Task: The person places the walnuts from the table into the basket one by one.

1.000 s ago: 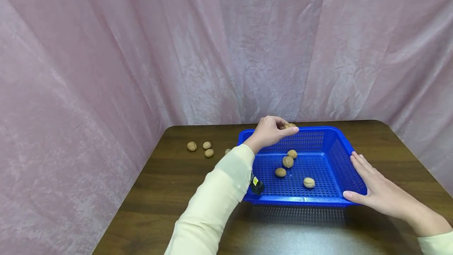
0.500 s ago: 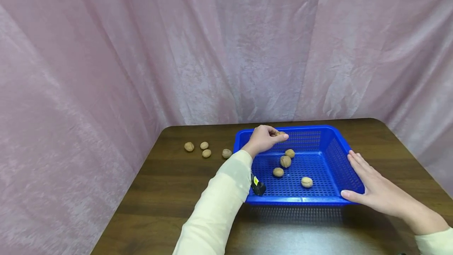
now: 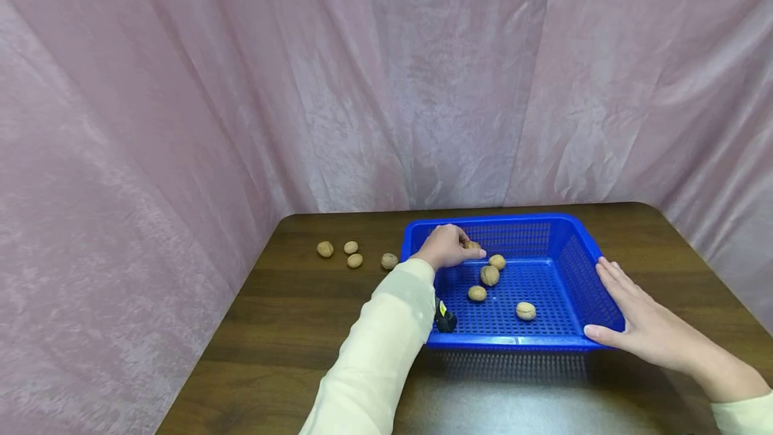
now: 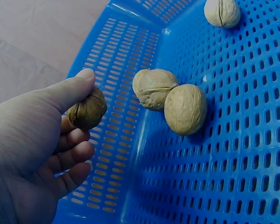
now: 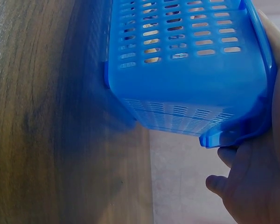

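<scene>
My left hand [image 3: 445, 247] pinches a walnut [image 4: 87, 111] between thumb and fingers, low inside the back left part of a blue plastic basket [image 3: 513, 341]. In the left wrist view the held walnut is darker, in shadow, and beside the basket's slotted wall. Several walnuts lie on the basket floor, among them a pale walnut [image 3: 526, 311] near the front and a walnut [image 4: 185, 109] close to the left hand. My right hand [image 3: 655, 331] rests at the front right corner of the basket, thumb on the front rim and straight fingers along the right side.
Several loose walnuts lie on the wooden table [image 3: 290, 327] left of the basket, the nearest walnut [image 3: 389, 261] close to its wall. A black strap piece [image 3: 445, 321] with a yellow mark sits at the left wrist. Pink curtains [image 3: 338, 86] hang behind the table.
The left hand has moved down and slightly left with its walnut, from above the back rim into the basket. The right hand and the basket stay about where they were.
</scene>
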`<state>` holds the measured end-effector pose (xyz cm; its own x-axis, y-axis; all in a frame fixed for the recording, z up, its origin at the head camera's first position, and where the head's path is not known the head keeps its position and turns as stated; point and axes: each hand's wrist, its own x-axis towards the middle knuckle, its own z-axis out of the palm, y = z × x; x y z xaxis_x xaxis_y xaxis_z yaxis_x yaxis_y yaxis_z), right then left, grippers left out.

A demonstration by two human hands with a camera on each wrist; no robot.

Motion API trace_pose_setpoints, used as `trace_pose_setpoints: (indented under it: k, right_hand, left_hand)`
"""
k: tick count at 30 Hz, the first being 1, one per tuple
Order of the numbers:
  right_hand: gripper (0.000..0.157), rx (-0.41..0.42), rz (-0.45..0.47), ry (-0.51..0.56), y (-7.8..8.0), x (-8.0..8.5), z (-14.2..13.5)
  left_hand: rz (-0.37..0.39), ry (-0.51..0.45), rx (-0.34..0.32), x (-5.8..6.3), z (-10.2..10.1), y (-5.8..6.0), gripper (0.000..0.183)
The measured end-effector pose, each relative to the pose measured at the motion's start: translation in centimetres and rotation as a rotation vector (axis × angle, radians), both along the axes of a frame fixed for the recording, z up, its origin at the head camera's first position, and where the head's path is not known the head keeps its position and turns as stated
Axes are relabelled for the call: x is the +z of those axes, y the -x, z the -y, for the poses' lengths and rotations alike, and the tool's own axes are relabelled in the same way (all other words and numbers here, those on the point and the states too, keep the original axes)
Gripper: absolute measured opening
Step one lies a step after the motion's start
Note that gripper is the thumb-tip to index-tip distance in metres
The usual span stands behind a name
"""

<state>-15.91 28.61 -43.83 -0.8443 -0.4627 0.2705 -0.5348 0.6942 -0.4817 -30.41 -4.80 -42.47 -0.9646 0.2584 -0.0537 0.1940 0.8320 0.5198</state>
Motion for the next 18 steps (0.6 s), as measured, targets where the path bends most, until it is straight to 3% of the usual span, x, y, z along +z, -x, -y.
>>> trace_pose_setpoints:
  k: [14,18]
  right_hand:
    - [0.101,-0.001,0.001,-0.001,-0.04,0.03,-0.07]
    - [0.101,-0.002,0.005,-0.003,-0.01,-0.01,-0.08]
  left_hand:
    - [0.106,-0.028,0.015,-0.11,0.07,-0.26,0.037]
    - [0.089,-0.014,0.020,-0.14,0.10,-0.20,0.039]
